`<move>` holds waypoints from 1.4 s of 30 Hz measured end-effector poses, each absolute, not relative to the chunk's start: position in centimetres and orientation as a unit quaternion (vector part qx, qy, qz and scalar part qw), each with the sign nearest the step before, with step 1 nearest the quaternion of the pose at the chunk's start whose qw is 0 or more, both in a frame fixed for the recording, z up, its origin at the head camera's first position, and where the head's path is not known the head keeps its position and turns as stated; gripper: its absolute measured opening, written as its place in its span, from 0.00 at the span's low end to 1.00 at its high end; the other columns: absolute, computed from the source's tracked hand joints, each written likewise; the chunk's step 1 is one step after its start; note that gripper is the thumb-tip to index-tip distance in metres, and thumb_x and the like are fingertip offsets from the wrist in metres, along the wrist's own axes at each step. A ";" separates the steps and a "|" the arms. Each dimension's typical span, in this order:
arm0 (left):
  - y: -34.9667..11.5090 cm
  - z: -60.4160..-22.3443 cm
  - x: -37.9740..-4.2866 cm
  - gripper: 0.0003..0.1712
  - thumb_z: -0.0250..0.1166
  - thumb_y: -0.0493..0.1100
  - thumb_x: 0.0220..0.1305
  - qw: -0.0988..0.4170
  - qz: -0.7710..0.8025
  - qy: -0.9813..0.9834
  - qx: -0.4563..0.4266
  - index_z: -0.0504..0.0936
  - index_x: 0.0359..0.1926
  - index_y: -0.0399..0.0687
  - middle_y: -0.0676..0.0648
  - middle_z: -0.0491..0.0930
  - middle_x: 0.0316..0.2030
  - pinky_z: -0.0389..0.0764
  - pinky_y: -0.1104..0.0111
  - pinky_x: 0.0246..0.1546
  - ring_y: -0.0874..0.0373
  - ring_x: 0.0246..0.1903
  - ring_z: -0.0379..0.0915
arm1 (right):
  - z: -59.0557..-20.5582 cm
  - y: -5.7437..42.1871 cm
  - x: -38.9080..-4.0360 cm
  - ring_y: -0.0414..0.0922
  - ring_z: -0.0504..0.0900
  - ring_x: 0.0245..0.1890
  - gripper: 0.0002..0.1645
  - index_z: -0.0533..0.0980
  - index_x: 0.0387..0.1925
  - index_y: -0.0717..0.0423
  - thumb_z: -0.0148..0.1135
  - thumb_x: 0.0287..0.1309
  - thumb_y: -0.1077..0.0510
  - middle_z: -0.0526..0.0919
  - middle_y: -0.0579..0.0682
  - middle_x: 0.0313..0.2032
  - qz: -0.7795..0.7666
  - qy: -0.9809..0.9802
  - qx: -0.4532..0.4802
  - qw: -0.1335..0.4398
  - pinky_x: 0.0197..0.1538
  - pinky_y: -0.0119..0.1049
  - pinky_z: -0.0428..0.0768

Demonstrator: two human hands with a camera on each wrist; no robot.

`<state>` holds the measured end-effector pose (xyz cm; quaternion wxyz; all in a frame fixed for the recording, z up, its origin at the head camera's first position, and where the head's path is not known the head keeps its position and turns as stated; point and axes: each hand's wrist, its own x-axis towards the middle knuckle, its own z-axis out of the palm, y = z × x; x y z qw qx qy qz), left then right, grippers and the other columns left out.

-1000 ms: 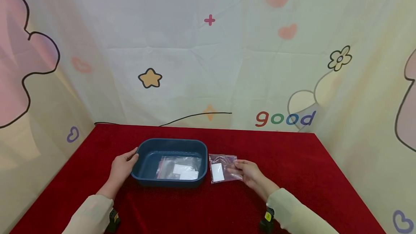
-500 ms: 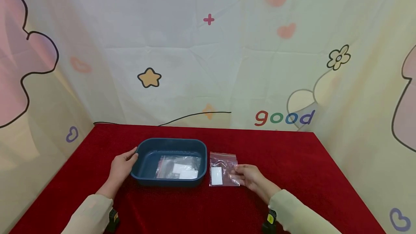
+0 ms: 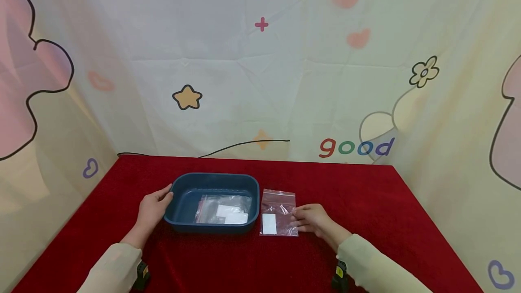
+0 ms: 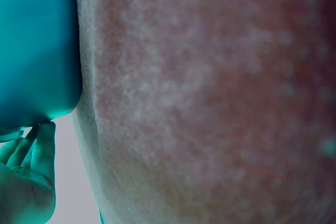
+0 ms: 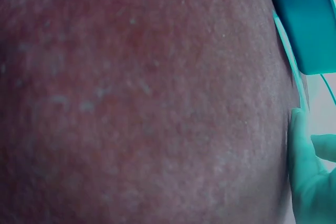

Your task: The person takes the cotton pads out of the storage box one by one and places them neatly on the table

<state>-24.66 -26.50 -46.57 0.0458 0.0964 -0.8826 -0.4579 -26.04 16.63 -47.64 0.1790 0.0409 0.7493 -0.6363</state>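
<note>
On the red cloth stands a dark blue rectangular plastic tub (image 3: 179, 223). My left hand (image 3: 150, 211) holds its left side, thumb and fingers at the rim; the left wrist view shows the fingertips against the wall of the tub (image 4: 37, 40). Just right of the tub lies a clear zip-lock bag (image 3: 283, 202) with a white card (image 3: 269, 224) in its lower left part. The bag's right edge is between the fingers of my right hand (image 3: 313, 220). Inside the tub are clear zip-lock bags (image 3: 207, 205) with white cards (image 3: 236, 218), overlapping one another.
Red cloth (image 3: 358, 202) covers the table, with its back edge close to a printed curtain (image 3: 228, 116). Curtain also hangs along both sides. Dark wrist devices (image 3: 339, 275) sit below the pale sleeves (image 3: 370, 261).
My right hand has turned the zip-lock bag upright and drawn it slightly nearer; its card has moved toward the front. My left hand and the tub have stayed in place.
</note>
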 end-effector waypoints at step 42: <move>-26.7 -46.6 -24.7 0.28 0.52 0.42 0.78 0.044 -0.458 -0.883 0.093 0.66 0.73 0.36 0.30 0.66 0.71 0.72 0.44 0.70 0.33 0.73 0.62 | -47.3 16.4 -27.6 0.38 0.74 0.14 0.10 0.82 0.23 0.61 0.69 0.58 0.62 0.77 0.48 0.16 -0.420 0.901 0.020 0.106 0.17 0.29 0.76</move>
